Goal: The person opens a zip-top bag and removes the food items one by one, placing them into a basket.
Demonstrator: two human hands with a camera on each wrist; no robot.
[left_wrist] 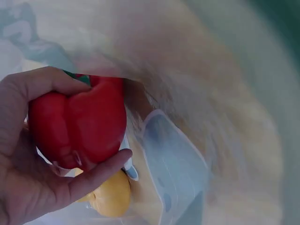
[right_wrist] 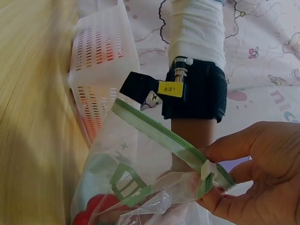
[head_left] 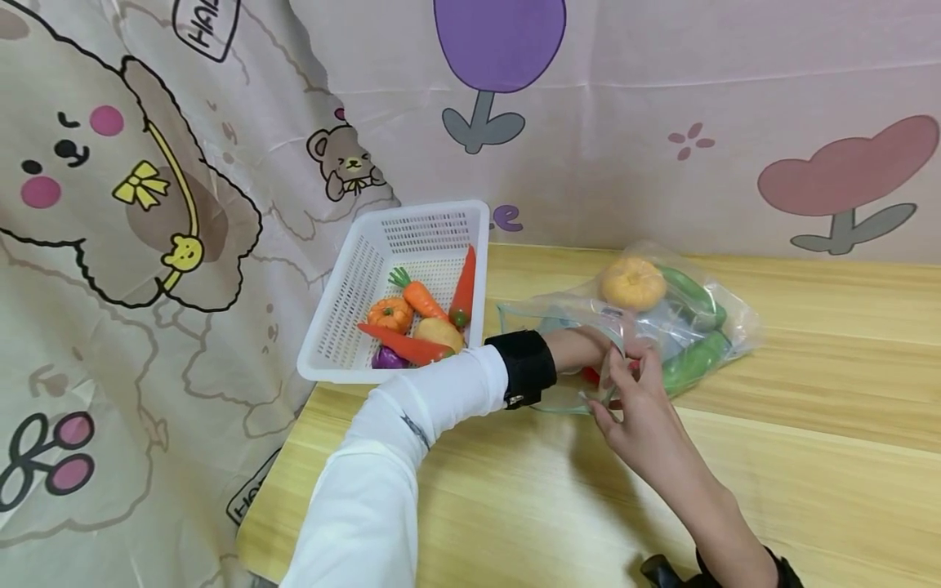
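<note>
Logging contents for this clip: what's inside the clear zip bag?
The bag holds a red pepper gripped by the left hand, a yellow pumpkin and two green vegetables. Anything directly beneath these is covered.

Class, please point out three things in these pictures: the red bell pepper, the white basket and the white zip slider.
Red bell pepper [left_wrist: 96,124], left wrist view: its smooth side.
White basket [head_left: 421,235], head view: inside of its far wall.
White zip slider [right_wrist: 208,170], right wrist view: its middle.

Homelike setting with cartoon-print cloth [head_left: 162,220]
</note>
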